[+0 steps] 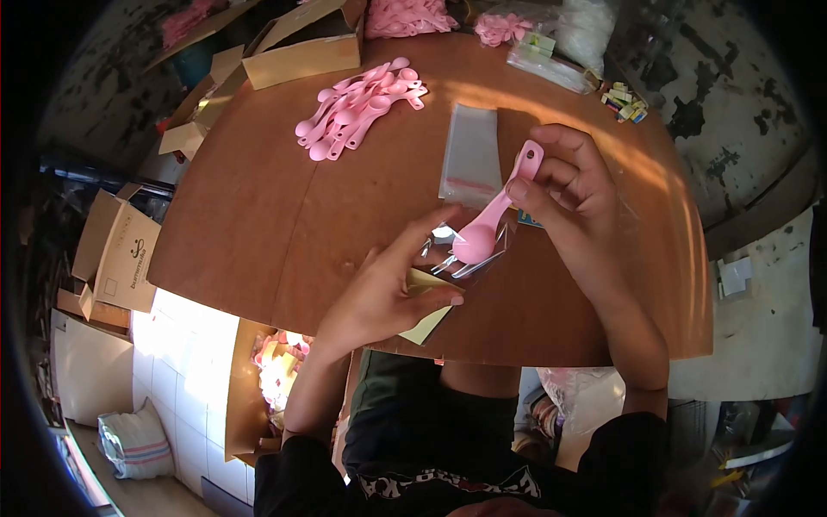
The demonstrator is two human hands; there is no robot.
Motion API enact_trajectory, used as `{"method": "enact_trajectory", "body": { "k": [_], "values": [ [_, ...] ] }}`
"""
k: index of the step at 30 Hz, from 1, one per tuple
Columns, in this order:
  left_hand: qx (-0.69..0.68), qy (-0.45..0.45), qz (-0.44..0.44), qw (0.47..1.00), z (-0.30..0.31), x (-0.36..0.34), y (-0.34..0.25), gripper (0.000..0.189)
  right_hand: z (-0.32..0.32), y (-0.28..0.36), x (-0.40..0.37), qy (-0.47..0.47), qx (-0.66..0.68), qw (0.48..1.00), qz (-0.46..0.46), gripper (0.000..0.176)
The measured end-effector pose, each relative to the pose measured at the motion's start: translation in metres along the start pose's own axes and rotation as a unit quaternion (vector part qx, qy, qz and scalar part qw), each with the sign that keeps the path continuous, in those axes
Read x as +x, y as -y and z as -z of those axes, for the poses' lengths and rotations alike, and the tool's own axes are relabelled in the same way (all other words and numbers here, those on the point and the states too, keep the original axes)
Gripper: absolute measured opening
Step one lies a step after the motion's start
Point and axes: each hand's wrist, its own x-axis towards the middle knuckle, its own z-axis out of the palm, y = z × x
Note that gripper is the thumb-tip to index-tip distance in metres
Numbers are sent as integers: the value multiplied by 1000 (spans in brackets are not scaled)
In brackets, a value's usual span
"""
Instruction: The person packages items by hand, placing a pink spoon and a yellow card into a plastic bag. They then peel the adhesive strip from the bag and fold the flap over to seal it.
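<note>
My right hand (575, 200) pinches a pink scoop spoon (476, 243) near the holed end of its handle. The spoon slants downward, its round bowl at the mouth of a clear plastic bag (493, 258). Around that bag curl the thumb and fingers of my left hand (372, 297). A pale yellow card (428, 326) shows below the left thumb, close to the table's front edge. Just beyond the hands lies a stack of flat clear bags (472, 146). Part of a small blue printed piece (529, 219) peeks out under my right hand.
A heap of pink spoons (362, 108) lies on the brown table (250, 215). Cardboard boxes (306, 56) stand at the back left; bagged pink pieces (409, 15) and small colourful packets (624, 102) sit along the far edge. Below the front edge is an open carton (245, 388).
</note>
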Motion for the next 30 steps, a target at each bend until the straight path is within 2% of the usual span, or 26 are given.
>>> {"method": "enact_trajectory", "body": {
  "k": [3,5,6,8,9,10,12,14,16,18,20,23,24,25,26,28,30],
  "values": [
    [-12,2,21,1000,-4,2,-5,79,-4,-13,1,16,-44,998,40,38],
    [-42,-35,-39,998,-5,2,-4,65,-7,-16,4,23,-61,996,59,38],
    [-40,-33,-36,998,-5,3,-3,65,-9,-16,5,32,-80,993,81,39],
    [-106,-60,8,993,-2,6,-1,47,-15,-15,7,26,-71,995,66,35],
    [-29,-69,-24,997,0,7,0,38,-18,-18,10,18,-82,991,102,31],
    [-27,-69,-24,997,0,8,-2,38,-19,-20,12,10,-93,986,137,27],
    [-73,-100,24,992,-1,8,-8,36,-19,-24,14,27,-95,984,150,23],
    [-49,-97,25,994,0,5,-9,35,-21,-23,14,45,-96,981,163,18],
    [-32,-89,12,995,-2,5,-9,34,-23,-19,7,116,70,991,-18,15],
    [-39,-94,3,995,-7,4,-14,34,-23,-17,4,122,76,989,-23,14],
    [-10,-165,-48,985,-11,5,-13,30,-22,-16,3,128,81,988,-27,14],
    [1,-203,-69,977,-10,9,-10,25,-20,-12,3,133,73,988,-10,15],
    [2,-204,-72,976,-9,9,-16,25,-16,-8,6,128,-34,989,68,15],
    [34,-202,-38,978,-9,9,-26,24,-13,-4,8,120,-141,972,145,15],
    [65,-198,-2,978,-10,8,-35,22,-14,-2,8,119,-141,972,147,15],
    [120,-184,-18,975,-12,9,-46,23,-15,1,7,40,-212,943,254,16],
    [176,-167,-34,970,-15,10,-48,24,-10,3,7,48,-245,929,274,15]
  ]
}}
